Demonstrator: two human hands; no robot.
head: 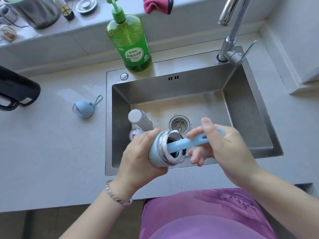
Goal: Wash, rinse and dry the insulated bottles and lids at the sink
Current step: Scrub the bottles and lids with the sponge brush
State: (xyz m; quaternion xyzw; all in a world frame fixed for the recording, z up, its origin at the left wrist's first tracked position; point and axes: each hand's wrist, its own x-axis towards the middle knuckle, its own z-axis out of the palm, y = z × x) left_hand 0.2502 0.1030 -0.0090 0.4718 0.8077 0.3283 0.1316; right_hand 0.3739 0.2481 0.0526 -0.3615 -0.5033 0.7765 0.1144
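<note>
Grey counter (pixel 51 152), steel sink (pixel 250 118). Bottle (pixel 155 152) is held tilted over the basin, left hand (pixel 138 156) fingers wrapped round it. Brush (pixel 183 145), clamped in right hand (pixel 224 145) fingers, is inserted in its mouth. Lid (pixel 84 109) lies on counter, left of sink.

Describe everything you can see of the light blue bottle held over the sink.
The light blue bottle has a silver metal neck, its rim edged with white foam, its inside dark. It is uncapped and tilted, mouth toward the right, over the near side of the sink. The left hand grips its body. A pale blue brush handle, held by the right hand, goes into its mouth.
</note>
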